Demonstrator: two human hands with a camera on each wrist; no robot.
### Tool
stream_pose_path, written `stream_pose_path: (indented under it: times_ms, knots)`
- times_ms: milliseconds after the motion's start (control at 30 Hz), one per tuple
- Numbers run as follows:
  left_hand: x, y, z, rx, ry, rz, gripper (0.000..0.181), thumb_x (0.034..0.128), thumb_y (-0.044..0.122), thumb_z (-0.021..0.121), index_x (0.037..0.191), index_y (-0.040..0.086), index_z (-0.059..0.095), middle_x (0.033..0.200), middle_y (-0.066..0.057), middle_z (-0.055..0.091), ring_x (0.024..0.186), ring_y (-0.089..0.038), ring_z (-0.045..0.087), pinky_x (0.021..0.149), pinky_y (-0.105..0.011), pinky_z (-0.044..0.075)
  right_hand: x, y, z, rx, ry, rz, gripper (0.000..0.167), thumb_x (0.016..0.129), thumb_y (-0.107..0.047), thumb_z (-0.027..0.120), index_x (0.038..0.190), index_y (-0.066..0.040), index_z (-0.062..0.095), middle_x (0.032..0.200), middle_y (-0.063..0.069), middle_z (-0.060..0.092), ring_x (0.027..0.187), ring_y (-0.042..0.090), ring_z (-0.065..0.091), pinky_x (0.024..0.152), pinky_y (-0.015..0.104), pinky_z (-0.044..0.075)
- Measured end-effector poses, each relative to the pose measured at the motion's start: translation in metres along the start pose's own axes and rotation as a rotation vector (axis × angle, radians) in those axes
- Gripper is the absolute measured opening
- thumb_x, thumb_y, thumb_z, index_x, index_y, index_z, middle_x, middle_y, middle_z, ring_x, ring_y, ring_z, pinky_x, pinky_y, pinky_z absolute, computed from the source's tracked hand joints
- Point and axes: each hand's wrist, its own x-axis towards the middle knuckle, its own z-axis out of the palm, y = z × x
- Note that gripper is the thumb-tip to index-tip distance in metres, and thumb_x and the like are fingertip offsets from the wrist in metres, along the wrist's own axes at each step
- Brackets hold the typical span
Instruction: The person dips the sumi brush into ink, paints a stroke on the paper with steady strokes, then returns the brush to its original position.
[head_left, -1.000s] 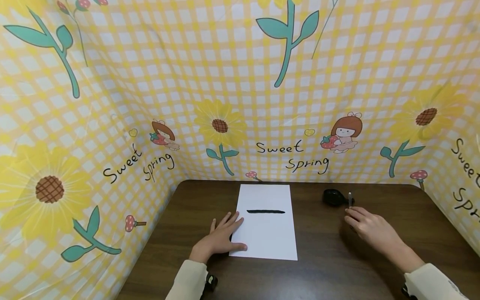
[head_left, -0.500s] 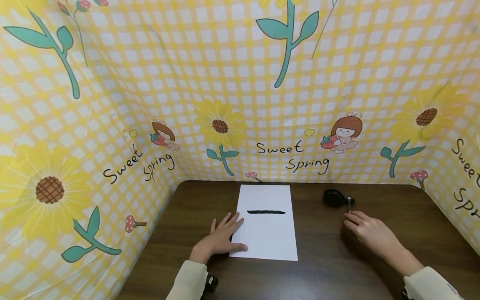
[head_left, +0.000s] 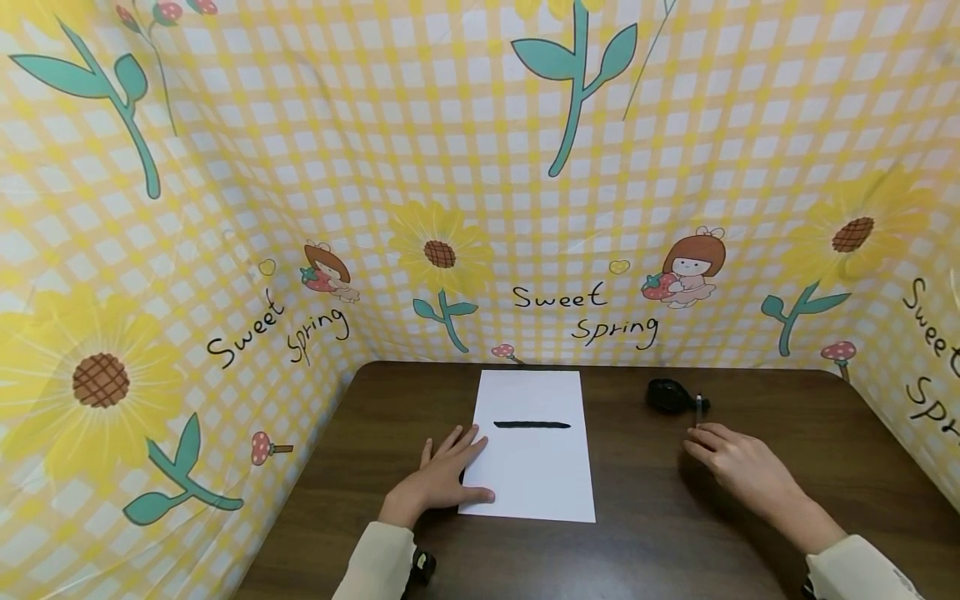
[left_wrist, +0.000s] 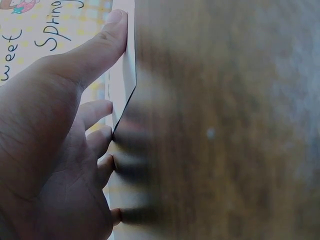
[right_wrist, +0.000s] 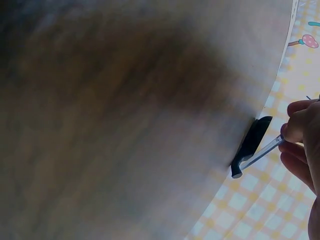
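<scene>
A white sheet of paper (head_left: pixel 536 483) lies on the dark wooden table and bears a thick black horizontal line (head_left: pixel 532 425). My left hand (head_left: pixel 441 475) rests on its left edge, fingers spread and thumb lying over the lower part; the left wrist view shows this hand (left_wrist: pixel 75 125) from the side. To the right, my right hand (head_left: pixel 742 467) pinches a slim, translucent pen-like stick (right_wrist: pixel 262 152). Its far end shows in front of the narrow neck of a glossy black drop-shaped object (head_left: pixel 667 396). Whether they touch, I cannot tell. My fingers hide the stick's near end.
A yellow checked cloth (head_left: pixel 480 167) with printed flowers and lettering hangs behind the table and at both sides. The brown table (head_left: pixel 637 542) has rounded back corners. Dark straps (head_left: pixel 423 567) sit at the wrists, by the pale sleeves.
My right hand has drawn slightly toward me and lowered, and the stick with it. The left hand, paper and black object have stayed in place.
</scene>
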Motion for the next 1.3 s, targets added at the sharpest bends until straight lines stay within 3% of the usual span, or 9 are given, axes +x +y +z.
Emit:
stream_pose_path:
  times_ms: [400, 800, 1067, 1300]
  knots:
    - [-0.002, 0.01, -0.005, 0.028, -0.036, -0.053, 0.105, 0.0877, 0.071, 0.075, 0.169, 0.02, 0.033, 0.181, -0.006, 0.016, 0.168, -0.038, 0.005, 0.124, -0.079, -0.008, 0.002, 0.0, 0.004, 0.042, 0.02, -0.008, 0.05, 0.06, 0.007, 0.095, 0.107, -0.003, 0.077, 0.109, 0.014, 0.078, 0.098, 0.031, 0.074, 0.071, 0.041, 0.064]
    - [-0.002, 0.013, -0.007, 0.062, -0.039, -0.048, 0.101, 0.0902, 0.066, 0.075, 0.169, 0.019, 0.033, 0.18, -0.007, 0.016, 0.168, -0.039, 0.007, 0.124, -0.08, -0.006, 0.006, 0.003, 0.009, 0.033, -0.016, -0.083, 0.043, 0.062, 0.004, 0.096, 0.097, -0.01, 0.075, 0.098, 0.004, 0.076, 0.093, 0.024, 0.069, 0.07, 0.038, 0.062]
    - [0.001, 0.011, -0.005, 0.074, -0.042, -0.059, 0.102, 0.0901, 0.064, 0.076, 0.17, 0.019, 0.032, 0.181, -0.007, 0.016, 0.168, -0.038, 0.007, 0.123, -0.08, -0.004, 0.003, 0.003, 0.009, 0.035, -0.072, -0.07, 0.038, 0.067, 0.002, 0.097, 0.095, -0.013, 0.077, 0.095, 0.001, 0.074, 0.091, 0.021, 0.066, 0.07, 0.035, 0.06]
    - [-0.003, 0.011, -0.007, 0.039, -0.028, -0.024, 0.104, 0.0881, 0.073, 0.073, 0.169, 0.021, 0.034, 0.18, -0.008, 0.017, 0.167, -0.041, 0.006, 0.122, -0.081, -0.008, 0.002, 0.004, 0.01, 0.029, -0.102, -0.07, 0.039, 0.067, 0.003, 0.096, 0.096, -0.014, 0.077, 0.097, 0.001, 0.074, 0.091, 0.021, 0.066, 0.069, 0.034, 0.06]
